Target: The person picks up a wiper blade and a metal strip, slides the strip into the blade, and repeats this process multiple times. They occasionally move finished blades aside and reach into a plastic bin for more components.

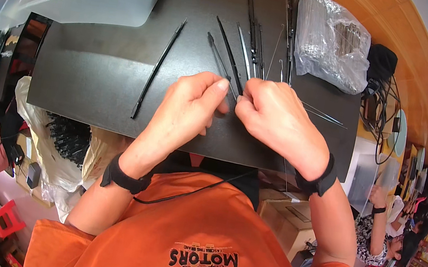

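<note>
Pinching a thin black strip (pixel 233 74) between us, my left hand (pixel 187 109) and right hand (pixel 278 119) meet over the middle of the black mat (pixel 94 68) on the bench (pixel 422 72). My left fingers are closed on the near end of the strip, thumb against forefinger, and my right fingers are curled shut just beside them, touching at the fingertips; what exactly the right one grips is hidden behind its knuckles. The strip slants away from me, up and to the left.

Just beyond my hands more black strips (pixel 256 33) lie fanned out on the mat, with a few fine wires (pixel 322 115) running off to the right from under my right hand. A single long black strip (pixel 156 70) lies apart on the left, slanted.

At the far right of the mat sits a crumpled clear plastic bag (pixel 332 37), packed with thin pale rods. At the far left a pale grey tray (pixel 105 5) holds a heap of black strips. Below the mat's left edge a white plastic bag (pixel 61 147) bulges with black pieces. A brown cardboard box (pixel 285 213) stands under my right forearm. Each wrist wears a black band, and my shirt is orange with a dark printed emblem.
</note>
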Demonstrator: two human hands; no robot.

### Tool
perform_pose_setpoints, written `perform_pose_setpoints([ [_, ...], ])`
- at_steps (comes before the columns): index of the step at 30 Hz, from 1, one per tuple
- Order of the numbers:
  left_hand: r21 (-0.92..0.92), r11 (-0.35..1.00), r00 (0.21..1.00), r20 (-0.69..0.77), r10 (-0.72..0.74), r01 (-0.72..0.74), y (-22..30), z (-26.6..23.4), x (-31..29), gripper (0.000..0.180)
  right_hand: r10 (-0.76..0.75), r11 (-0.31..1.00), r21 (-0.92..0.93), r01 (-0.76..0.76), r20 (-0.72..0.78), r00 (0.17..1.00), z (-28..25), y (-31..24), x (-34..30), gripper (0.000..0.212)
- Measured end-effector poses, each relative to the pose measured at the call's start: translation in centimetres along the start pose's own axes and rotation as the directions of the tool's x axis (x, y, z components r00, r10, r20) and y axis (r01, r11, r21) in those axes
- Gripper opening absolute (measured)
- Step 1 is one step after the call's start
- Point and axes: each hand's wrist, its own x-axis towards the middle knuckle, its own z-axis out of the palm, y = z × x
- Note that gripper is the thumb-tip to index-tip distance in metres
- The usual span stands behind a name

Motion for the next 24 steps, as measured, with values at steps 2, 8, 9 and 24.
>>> perform_pose_setpoints([
  [2,-0.099,0.992,0.997,0.047,-0.067,0.071,0.5,0.2,0.2,0.034,-0.026,0.997,0.077,0.026,-0.007,1.0,0.1,0.0,-0.8,0.019],
  [8,-0.207,0.973,0.994,0.055,-0.092,0.102,0.4,1.3,0.3,0.031,-0.138,0.99,-0.022,0.137,-0.112,0.984,1.0,-0.8,-2.6,0.015],
  [9,-0.228,0.969,0.995,0.057,-0.083,0.094,0.0,1.5,0.5,0.029,-0.162,0.986,-0.056,0.156,-0.147,0.976,1.2,-0.8,-2.9,0.015],
  [24,-0.223,0.969,0.993,-0.026,-0.115,0.106,-0.4,0.5,-1.0,0.021,0.244,0.954,0.161,-0.252,0.063,0.968,-3.0,4.7,-17.0,0.014],
])
